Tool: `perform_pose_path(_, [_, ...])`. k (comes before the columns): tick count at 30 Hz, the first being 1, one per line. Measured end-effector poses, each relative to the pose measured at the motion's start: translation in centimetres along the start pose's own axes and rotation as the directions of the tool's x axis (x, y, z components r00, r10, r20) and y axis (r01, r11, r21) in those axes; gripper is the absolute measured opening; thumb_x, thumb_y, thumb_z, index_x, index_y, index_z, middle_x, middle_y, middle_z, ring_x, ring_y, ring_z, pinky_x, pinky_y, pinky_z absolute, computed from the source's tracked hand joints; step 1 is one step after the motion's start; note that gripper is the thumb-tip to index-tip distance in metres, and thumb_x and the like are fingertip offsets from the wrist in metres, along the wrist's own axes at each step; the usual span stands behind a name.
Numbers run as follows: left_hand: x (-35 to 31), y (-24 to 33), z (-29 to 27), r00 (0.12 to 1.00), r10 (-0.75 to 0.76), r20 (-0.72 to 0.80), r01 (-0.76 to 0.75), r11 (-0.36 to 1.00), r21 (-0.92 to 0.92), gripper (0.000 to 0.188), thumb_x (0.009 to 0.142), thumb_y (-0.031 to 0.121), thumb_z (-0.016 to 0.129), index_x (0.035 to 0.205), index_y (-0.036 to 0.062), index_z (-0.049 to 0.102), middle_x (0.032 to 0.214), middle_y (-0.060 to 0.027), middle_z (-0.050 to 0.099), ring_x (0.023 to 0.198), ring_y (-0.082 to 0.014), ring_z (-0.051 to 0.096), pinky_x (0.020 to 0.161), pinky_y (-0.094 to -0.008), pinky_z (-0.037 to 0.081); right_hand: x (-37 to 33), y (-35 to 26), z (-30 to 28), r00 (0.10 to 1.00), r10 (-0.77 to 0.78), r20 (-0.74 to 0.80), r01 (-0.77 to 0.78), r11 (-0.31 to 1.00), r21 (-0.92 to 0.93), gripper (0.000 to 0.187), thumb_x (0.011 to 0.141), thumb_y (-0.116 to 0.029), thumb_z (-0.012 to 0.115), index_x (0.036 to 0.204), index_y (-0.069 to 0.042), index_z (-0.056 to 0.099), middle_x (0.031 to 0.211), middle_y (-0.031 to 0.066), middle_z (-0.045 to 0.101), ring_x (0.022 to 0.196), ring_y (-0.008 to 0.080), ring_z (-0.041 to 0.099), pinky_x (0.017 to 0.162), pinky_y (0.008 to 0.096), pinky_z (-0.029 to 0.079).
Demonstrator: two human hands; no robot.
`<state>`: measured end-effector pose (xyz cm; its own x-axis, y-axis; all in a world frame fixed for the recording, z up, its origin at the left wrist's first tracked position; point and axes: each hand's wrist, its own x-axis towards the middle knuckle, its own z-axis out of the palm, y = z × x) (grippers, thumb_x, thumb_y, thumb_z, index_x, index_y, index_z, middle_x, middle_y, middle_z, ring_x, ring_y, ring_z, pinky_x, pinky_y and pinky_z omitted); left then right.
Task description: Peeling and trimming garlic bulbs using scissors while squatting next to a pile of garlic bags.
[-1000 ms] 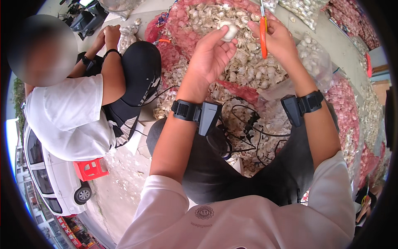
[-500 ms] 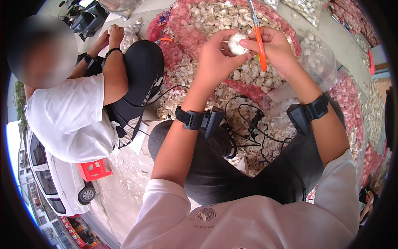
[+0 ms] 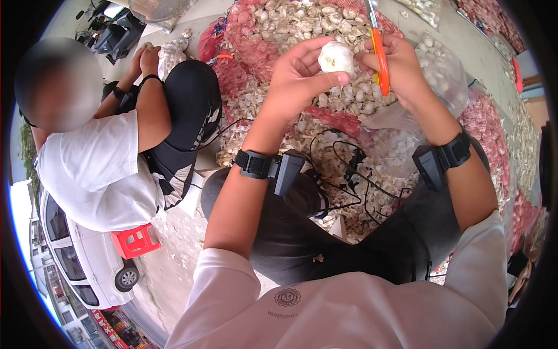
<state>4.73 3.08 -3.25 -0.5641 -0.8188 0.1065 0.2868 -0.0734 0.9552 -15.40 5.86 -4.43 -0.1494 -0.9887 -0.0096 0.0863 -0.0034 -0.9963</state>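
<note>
A white van point(image 3: 81, 256) is standing well to the left of an open red mesh sack point(image 3: 250, 49) heaped with pale garlic; a red plastic stool point(image 3: 135, 239) is sitting beside the van, likewise left of the sack; a co-worker point(image 3: 96, 174) in a white short-sleeved shirt is sitting nearer the sack, on its left, holding both hands together, their contents being too small to tell; a pale, bulging plastic bag point(image 3: 171, 56) is lying between those hands and the sack; over the sack, the person's left hand point(image 3: 296, 72) is grasping a round white garlic bulb point(image 3: 335, 56) between thumb and fingers, the bulb showing a tan patch; over the sack's right part, the right hand point(image 3: 402, 67) is gripping orange-handled scissors point(image 3: 381, 67), blades pointing away from the person; its fingertips are lying just beside the bulb, whether touching I cannot tell; a clear plastic bag of white garlic point(image 3: 444, 67) is resting just right of the sack.
</note>
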Motion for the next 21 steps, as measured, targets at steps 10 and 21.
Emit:
perform_pose_path(10, [0.2, -1.0, 0.4, 0.999, -0.027, -0.038, 0.037, 0.947, 0.318, 0.058, 0.073, -0.009, 0.075, 0.124, -0.0012, 0.049, 0.111, -0.0107, 0.065, 0.097, -0.0152, 0.064, 0.076, -0.0258, 0.054, -0.7, -1.8, -0.3, 0.999, 0.006, -0.047, -0.016, 0.976, -0.217, 0.046, 0.074, -0.036, 0.081, 0.094, 0.001, 0.063, 0.081, 0.0082, 0.066, 0.067, 0.0137, 0.063, 0.059, 0.0257, 0.050])
perform_pose_path(21, [-1.4, -0.6, 1.2, 0.998, -0.042, -0.050, 0.059, 0.905, 0.421, 0.055, 0.071, -0.008, 0.077, 0.119, -0.0016, 0.052, 0.105, -0.0104, 0.067, 0.089, -0.0132, 0.065, 0.071, -0.0247, 0.054, -2.1, -0.7, 0.5, 0.990, 0.138, 0.041, -0.140, 0.989, 0.051, 0.027, 0.078, -0.011, 0.074, 0.095, 0.004, 0.060, 0.086, 0.0107, 0.068, 0.069, 0.0135, 0.065, 0.065, 0.0246, 0.054])
